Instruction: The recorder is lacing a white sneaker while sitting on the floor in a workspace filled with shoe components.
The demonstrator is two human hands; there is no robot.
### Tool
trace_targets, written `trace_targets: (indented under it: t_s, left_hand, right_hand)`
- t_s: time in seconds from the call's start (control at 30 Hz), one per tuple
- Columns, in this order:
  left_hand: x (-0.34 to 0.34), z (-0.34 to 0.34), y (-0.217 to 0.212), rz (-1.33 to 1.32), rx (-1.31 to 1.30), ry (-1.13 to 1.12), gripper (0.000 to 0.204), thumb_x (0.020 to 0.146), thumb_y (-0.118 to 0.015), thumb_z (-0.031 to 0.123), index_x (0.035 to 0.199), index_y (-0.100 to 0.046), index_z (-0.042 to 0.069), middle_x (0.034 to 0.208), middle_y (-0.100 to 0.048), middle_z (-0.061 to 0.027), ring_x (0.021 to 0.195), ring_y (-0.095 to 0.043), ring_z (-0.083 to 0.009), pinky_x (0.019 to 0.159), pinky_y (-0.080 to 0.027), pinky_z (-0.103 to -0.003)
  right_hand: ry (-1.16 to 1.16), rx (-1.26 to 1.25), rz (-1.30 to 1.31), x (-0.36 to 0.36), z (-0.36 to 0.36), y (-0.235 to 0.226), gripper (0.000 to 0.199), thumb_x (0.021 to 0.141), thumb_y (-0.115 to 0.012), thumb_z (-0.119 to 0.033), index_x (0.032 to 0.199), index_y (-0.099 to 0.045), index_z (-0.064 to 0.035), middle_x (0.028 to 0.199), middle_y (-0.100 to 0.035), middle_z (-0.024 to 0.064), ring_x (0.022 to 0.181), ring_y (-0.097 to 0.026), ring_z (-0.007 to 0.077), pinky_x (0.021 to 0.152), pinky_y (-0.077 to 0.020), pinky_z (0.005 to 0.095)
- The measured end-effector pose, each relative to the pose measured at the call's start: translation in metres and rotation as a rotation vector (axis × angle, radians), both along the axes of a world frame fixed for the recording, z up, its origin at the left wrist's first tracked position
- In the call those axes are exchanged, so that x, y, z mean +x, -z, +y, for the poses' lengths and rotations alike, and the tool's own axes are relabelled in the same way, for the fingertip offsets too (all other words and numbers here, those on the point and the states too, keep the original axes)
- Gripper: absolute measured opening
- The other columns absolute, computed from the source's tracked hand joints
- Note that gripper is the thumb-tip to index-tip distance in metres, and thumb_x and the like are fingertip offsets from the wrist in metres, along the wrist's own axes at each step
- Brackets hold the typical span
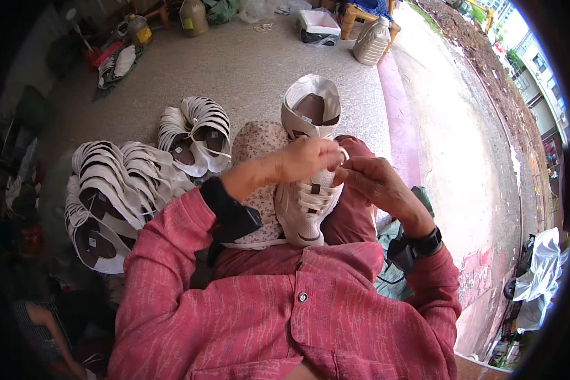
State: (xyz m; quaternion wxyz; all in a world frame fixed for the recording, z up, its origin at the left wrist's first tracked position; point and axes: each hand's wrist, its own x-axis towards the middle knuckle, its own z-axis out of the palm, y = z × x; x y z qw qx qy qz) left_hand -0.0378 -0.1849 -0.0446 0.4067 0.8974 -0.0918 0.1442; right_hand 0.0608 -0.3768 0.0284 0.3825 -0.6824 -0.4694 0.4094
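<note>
A cream shoe upper [305, 206] lies across my lap, toe toward me, with laces crossing its front and its tall collar opening away from me. My left hand [305, 159] reaches over the upper near the tongue, fingers bent together and slightly blurred. Opposite it, my right hand [375, 183] is closed in a pinch at the upper's right side. A short loop of white shoelace [344, 155] shows between the fingertips of both hands. The exact grip of the left fingertips is partly hidden.
Stacked cream shoe uppers [107, 174] lie on my left, with another nested pair [195, 136] farther out. A flowered cloth [259, 145] covers my left thigh. Plastic jugs [372, 43] and a white-lined bin [318, 26] stand beyond. Another person's arm [54, 329] shows at lower left.
</note>
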Motion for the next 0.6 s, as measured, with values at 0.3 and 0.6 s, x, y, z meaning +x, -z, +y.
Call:
trace_targets:
  t_s: [0.3,0.6]
  left_hand:
    - [0.006,-0.008,-0.135,0.324,-0.182,0.172,0.033,0.101,-0.055,0.033,0.093,-0.068,0.003,0.086,-0.065,-0.0019,0.076,-0.058,-0.0111,0.071,-0.048,-0.028]
    - [-0.047,-0.012,-0.088,0.319,0.005,0.108,0.033,0.096,-0.065,0.033,0.105,-0.072,0.002,0.072,-0.063,-0.0033,0.064,-0.055,-0.0087,0.060,-0.046,-0.028]
  right_hand:
    - [-0.053,0.354,-0.231,-0.009,0.027,0.026,0.024,0.097,-0.064,-0.018,0.107,-0.066,0.0035,0.072,-0.061,0.0046,0.069,-0.055,0.0117,0.062,-0.0459,0.0308]
    - [0.237,0.296,0.596,0.013,0.005,-0.027,0.031,0.102,-0.056,-0.024,0.114,-0.063,0.0032,0.071,-0.050,-0.0057,0.057,-0.042,0.0011,0.047,-0.0284,0.0167]
